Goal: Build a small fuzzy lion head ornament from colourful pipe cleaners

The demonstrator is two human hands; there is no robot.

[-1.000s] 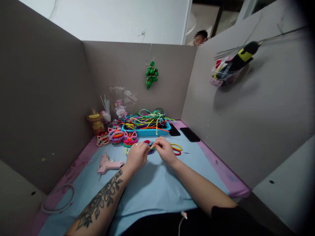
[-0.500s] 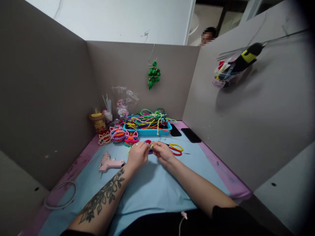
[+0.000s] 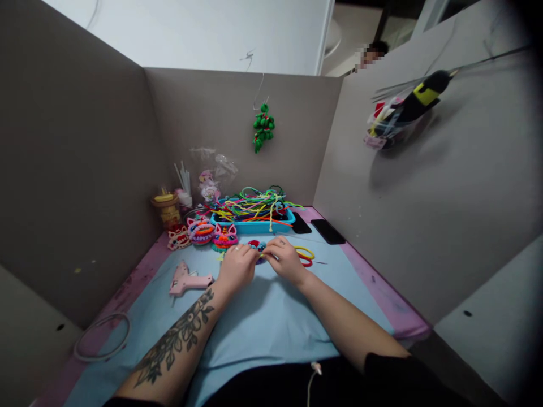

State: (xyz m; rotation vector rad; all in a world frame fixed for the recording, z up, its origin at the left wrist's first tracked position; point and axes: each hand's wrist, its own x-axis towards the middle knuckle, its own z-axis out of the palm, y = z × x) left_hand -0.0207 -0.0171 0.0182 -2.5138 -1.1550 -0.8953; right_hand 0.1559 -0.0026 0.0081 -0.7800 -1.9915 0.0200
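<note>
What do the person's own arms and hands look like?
Both hands are ungloved. The left arm bears a dark tattoo of leaves and flowers; the left hand has what looks like a ring. The right hand shows a small dark mark. A black sleeve covers the upper right arm.

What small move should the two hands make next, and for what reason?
Probably a small twist of the yellow-green strip, because the left hand and right hand appear to pinch it close together, leaving little between them.
</note>
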